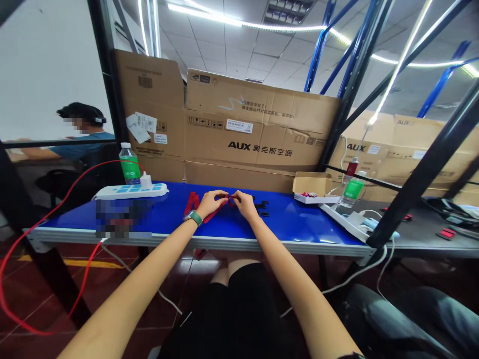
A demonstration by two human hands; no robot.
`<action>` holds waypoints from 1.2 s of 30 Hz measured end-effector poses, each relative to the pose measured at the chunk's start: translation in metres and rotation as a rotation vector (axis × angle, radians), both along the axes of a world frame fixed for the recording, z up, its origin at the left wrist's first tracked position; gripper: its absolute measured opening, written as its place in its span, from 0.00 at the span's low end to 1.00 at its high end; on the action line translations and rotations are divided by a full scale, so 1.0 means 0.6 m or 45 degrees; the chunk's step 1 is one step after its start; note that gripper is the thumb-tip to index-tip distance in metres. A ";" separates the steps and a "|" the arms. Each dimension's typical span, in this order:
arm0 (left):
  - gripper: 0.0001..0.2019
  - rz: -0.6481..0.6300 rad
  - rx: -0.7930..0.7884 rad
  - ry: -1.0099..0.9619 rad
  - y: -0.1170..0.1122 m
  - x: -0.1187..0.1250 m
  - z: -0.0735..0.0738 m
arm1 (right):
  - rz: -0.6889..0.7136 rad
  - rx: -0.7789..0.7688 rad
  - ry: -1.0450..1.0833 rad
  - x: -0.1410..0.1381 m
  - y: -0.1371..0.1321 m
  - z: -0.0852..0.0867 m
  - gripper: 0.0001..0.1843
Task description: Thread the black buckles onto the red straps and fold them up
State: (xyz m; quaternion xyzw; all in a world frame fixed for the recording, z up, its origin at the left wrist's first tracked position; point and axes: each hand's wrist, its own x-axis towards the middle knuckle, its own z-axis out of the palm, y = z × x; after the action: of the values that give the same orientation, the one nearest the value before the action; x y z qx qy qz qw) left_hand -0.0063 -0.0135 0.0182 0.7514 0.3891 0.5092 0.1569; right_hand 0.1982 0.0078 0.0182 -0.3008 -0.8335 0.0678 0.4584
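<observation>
Red strap [213, 214], flat woven webbing, mid-surface, long axis running left and slightly toward the person. Left hand [211, 203] and right hand [244, 204] meet, both pinching it. Red loops [190, 204] lie left on blue surface [299, 224]; small black clips [264, 208] sit just right.

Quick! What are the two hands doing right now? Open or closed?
Left hand: closed, pinching a red strap.
Right hand: closed, fingertips pinching the red strap's end.
</observation>
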 end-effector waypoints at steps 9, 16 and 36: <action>0.26 -0.170 -0.137 -0.392 0.011 0.000 0.000 | -0.095 0.061 0.026 -0.016 -0.017 0.003 0.16; 0.25 -0.118 -0.110 -0.379 0.006 0.001 0.004 | -0.092 0.018 0.035 -0.015 -0.025 0.006 0.13; 0.22 -0.182 -0.082 -0.303 -0.004 0.007 0.006 | -0.253 0.147 -0.281 -0.021 -0.027 0.004 0.10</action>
State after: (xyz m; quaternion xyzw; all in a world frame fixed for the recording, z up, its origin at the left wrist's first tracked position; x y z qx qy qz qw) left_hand -0.0019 -0.0160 0.0220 0.7062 0.3292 0.5695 0.2619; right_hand 0.1856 -0.0081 0.0208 -0.3605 -0.8475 -0.0592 0.3851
